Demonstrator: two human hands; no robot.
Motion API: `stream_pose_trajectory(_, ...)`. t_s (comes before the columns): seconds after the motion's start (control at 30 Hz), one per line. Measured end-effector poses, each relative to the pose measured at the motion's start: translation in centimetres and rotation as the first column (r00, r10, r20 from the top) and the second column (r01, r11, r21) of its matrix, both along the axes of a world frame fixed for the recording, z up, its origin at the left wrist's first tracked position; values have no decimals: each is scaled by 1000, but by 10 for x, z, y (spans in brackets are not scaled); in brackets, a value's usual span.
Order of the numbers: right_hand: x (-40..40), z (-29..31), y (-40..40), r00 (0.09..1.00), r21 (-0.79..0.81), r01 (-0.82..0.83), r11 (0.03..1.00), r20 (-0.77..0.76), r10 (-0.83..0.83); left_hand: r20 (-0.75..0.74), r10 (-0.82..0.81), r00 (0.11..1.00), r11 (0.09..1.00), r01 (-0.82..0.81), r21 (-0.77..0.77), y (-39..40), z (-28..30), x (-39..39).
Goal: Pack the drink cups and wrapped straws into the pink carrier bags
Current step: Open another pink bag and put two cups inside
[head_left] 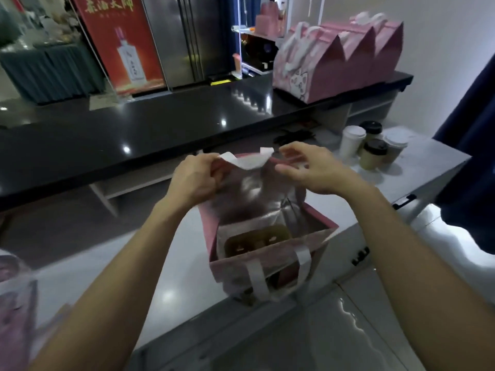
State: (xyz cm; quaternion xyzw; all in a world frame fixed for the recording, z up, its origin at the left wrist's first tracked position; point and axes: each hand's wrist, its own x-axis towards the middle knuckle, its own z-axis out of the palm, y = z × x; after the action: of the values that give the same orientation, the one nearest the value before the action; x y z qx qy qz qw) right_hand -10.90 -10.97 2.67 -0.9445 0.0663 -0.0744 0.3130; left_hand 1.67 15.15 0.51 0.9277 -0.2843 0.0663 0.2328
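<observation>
A pink carrier bag (270, 261) with a silver lining stands open on the grey counter (166, 266) in front of me. A brown cup holder (254, 239) sits inside it. My left hand (194, 178) grips the far wall of the bag at its top left. My right hand (310, 167) pinches the same wall's rim at the top right, by the white handle strap (246, 162). Several lidded drink cups (372, 148) stand on the counter to the right. I see no wrapped straws.
Several closed pink carrier bags (337, 60) stand in a row on the black counter (134, 140) at the back right. Another pink bag (13, 298) shows blurred at the left edge. A dark garment (471, 145) hangs at the right.
</observation>
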Motion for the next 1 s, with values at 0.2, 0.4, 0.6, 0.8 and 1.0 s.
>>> stream_pose_trajectory(0.2,-19,-32,-160,970,-194,141,971,-171,-175,-35,41,999,998,-42,-52,-103,-7,3)
stream_pose_trajectory(0.4,-3,-59,-250,932,-199,109,974,-319,-169,-74,64,995,995,-69,-69,-180,-10,27)
stream_pose_trajectory(0.6,48,-67,-322,933,-234,151,960,-287,-217,-114,17,993,991,-31,-128,-253,-21,74)
stream_pose_trajectory(0.8,103,-63,-381,935,-294,195,936,-234,-268,-160,-18,987,991,-4,-136,-309,-29,129)
stream_pose_trajectory(1.0,164,-74,-426,954,-355,93,930,-236,-185,-197,30,980,992,-54,-115,-339,-31,161)
